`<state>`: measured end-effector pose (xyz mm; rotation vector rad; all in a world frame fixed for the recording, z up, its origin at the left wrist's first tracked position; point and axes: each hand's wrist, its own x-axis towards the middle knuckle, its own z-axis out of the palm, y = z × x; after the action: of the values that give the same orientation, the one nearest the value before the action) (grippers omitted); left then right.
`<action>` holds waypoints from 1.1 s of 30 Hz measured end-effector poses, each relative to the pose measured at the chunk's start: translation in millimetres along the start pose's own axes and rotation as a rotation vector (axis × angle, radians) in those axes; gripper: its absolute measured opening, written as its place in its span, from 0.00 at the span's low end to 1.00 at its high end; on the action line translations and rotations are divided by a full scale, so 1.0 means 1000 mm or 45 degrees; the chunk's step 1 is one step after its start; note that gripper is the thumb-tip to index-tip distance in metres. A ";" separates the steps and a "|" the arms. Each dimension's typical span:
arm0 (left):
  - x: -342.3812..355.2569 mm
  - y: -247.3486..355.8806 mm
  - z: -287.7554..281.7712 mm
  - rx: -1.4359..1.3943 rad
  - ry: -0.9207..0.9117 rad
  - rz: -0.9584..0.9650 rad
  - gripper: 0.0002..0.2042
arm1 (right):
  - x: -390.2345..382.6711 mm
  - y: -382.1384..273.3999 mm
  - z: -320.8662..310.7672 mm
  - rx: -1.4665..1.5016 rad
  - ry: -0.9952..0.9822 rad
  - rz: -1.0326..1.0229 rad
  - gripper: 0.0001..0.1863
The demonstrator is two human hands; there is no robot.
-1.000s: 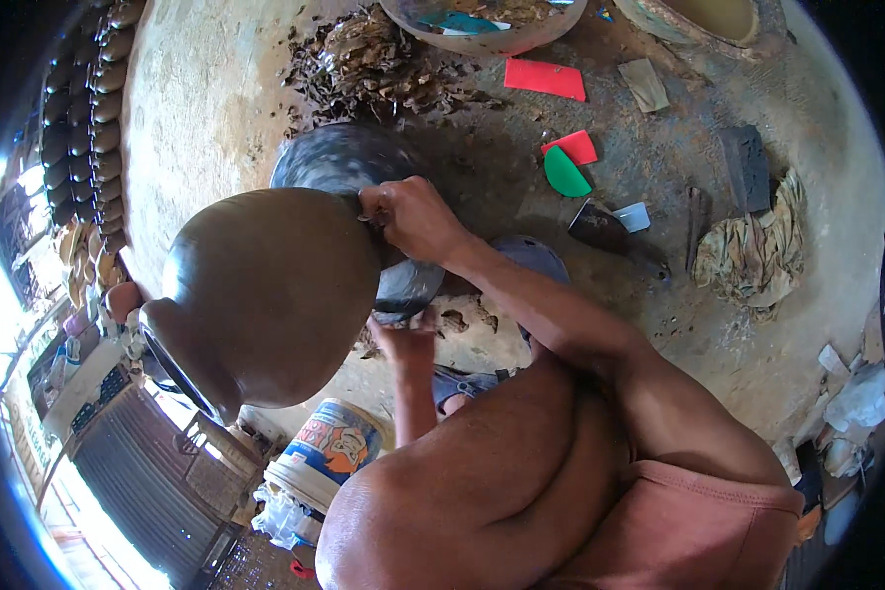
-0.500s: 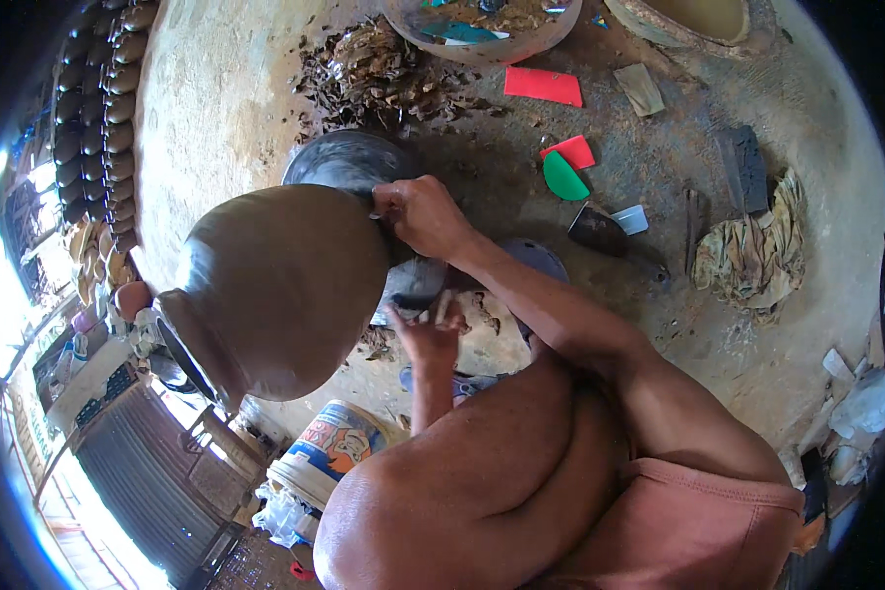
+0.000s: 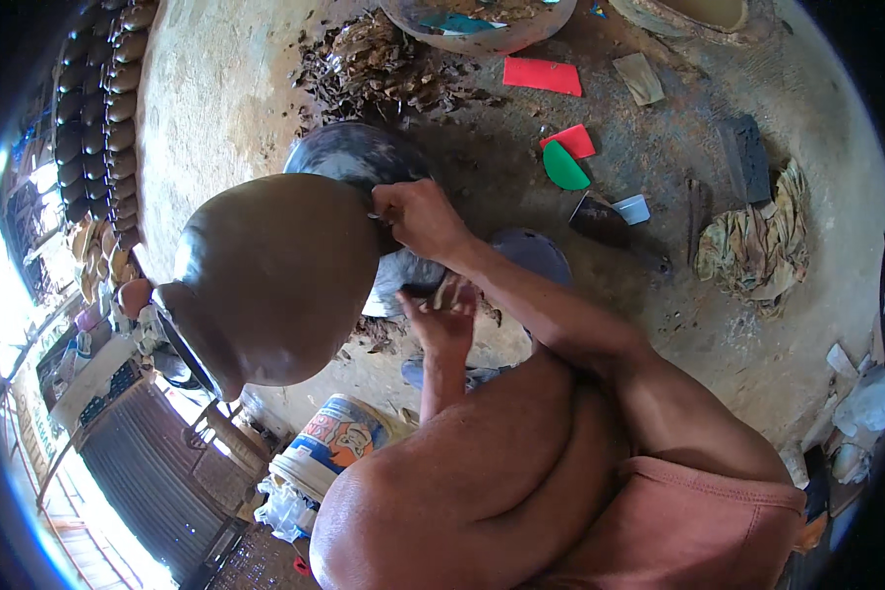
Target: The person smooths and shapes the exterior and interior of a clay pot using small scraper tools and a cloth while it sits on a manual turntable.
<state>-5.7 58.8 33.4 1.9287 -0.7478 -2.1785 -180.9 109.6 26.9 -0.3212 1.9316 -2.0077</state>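
A large brown clay pot has its rimmed mouth toward the lower left and its base against a mottled grey round turntable, partly hidden behind it. My right hand is at the pot's base, fingers curled and pinched; whatever they hold is too small and hidden to make out. Below it, my left hand has its fingers apart, up at the turntable's lower edge, with nothing visible in them. A purple-grey round container sits just right of both hands, partly behind my right forearm.
Dark scraps lie beyond the turntable, near a wide basin. Red pieces, a green piece, a dark block and a crumpled cloth lie on the right. A bucket stands lower left; stacked pots line the upper left.
My left hand has moved up and to the right along the turntable's edge. The pot has shifted slightly upward in the view. My right hand stays at the pot's base.
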 end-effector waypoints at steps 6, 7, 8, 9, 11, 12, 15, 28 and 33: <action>0.034 0.062 -0.037 0.014 0.184 0.209 0.43 | -0.010 -0.004 0.010 -0.027 0.025 -0.044 0.11; 0.040 0.071 -0.042 0.003 0.176 0.219 0.43 | -0.012 -0.004 0.010 -0.007 0.018 -0.025 0.11; 0.043 0.078 -0.044 0.004 0.174 0.220 0.43 | -0.014 -0.004 0.010 -0.006 0.020 -0.026 0.11; 0.046 0.083 -0.045 0.053 0.198 0.281 0.40 | -0.018 -0.004 0.011 -0.003 0.020 -0.021 0.12; 0.052 0.093 -0.046 0.096 0.220 0.354 0.37 | -0.023 -0.008 0.014 0.006 0.017 -0.026 0.13; 0.056 0.097 -0.047 0.084 0.155 0.339 0.34 | -0.027 -0.008 0.013 -0.018 -0.012 0.002 0.12; 0.065 0.098 -0.040 -0.042 0.121 0.307 0.29 | -0.041 -0.005 0.011 -0.028 -0.030 0.037 0.11; 0.126 0.142 -0.085 0.298 -0.676 0.540 0.29 | 0.053 -0.079 -0.038 -0.043 0.091 -0.504 0.12; 0.107 0.114 -0.069 0.218 -0.322 0.521 0.25 | 0.064 -0.097 -0.043 -0.125 -0.137 -0.517 0.14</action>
<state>17.0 -103.5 -15.0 1.4105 -1.2793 -2.1676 -264.7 126.5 117.2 -0.8906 2.0247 -2.0801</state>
